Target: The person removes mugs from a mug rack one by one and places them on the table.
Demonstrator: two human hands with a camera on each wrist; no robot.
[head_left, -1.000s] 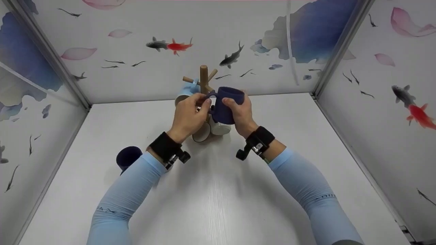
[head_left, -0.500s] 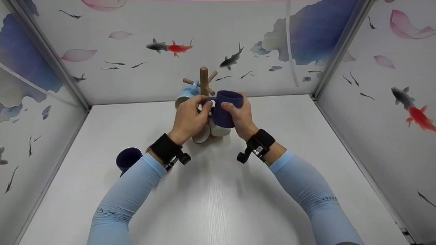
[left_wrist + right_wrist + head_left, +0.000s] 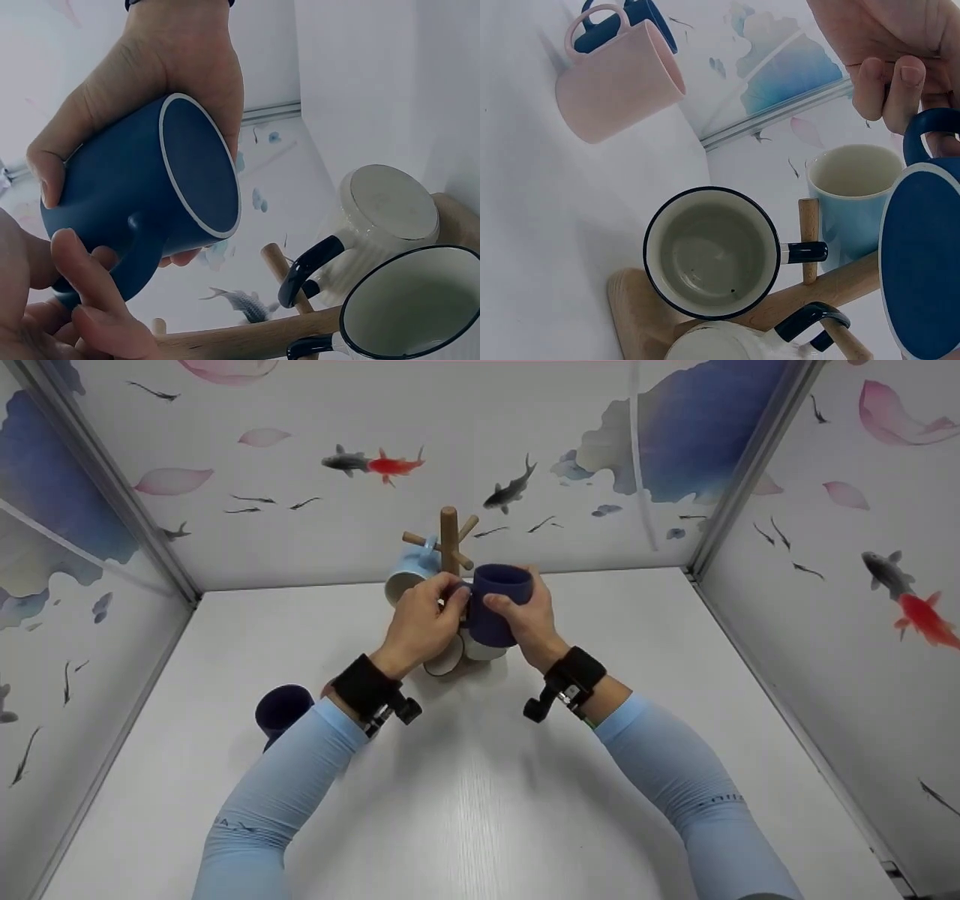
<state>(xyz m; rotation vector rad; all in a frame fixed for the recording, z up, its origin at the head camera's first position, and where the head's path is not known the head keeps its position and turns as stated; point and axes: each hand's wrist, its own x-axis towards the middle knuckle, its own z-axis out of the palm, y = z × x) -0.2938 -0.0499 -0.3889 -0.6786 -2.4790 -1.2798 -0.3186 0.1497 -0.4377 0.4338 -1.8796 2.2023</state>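
Observation:
My right hand grips the body of a dark blue mug, its thumb across the near side. At the mug's left, my left hand pinches the handle, which shows curled between fingers in the left wrist view. Just behind the hands stands a wooden mug tree. A light blue mug hangs from a peg on its left. Lower down hang two white mugs with dark handles, partly covered by my hands in the head view. A bare upper peg points toward the mug's rim.
Another dark blue mug stands on the white table at the left, partly behind my left forearm. A pink mug shows beside it in the right wrist view. Patterned panels enclose the table's back and sides.
The held mug has come down slightly in the head view and shifted a little, its handle now mostly behind my left fingers. Both hands keep their hold.

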